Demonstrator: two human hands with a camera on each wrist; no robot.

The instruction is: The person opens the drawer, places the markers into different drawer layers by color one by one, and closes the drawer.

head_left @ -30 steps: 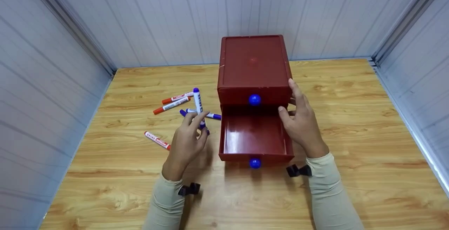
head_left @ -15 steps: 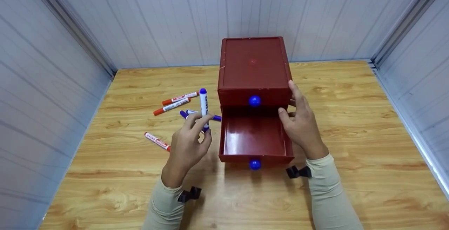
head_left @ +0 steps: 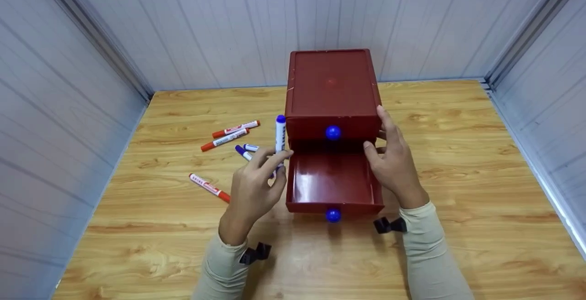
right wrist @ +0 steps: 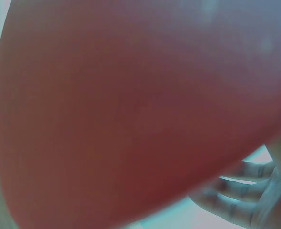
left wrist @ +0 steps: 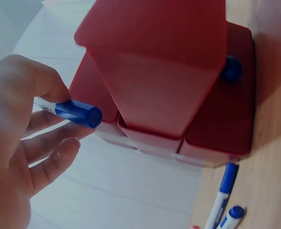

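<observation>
My left hand (head_left: 255, 189) pinches a blue-capped white marker (head_left: 280, 134) between thumb and fingers, at the left side of the red drawer chest (head_left: 332, 75). In the left wrist view its blue cap (left wrist: 81, 112) points toward the chest. The marker's lower part is hidden behind my fingers in the head view. A drawer (head_left: 332, 181) below the top one stands pulled out, nothing visible inside it. My right hand (head_left: 394, 165) rests at the chest's right side, fingers extended, thumb by the drawer's edge. Blurred red plastic fills most of the right wrist view.
Left of the chest lie red markers (head_left: 224, 139) and two blue markers (head_left: 244, 151), partly hidden by my left hand. Another red marker (head_left: 208, 187) lies nearer to me. Blue ball knobs (head_left: 333, 215) stick out from the drawer fronts. White panel walls (head_left: 206, 25) stand around the table.
My left hand has moved right with the blue marker, from above the loose markers to the chest's left edge. The right hand and the drawer have stayed in place.
</observation>
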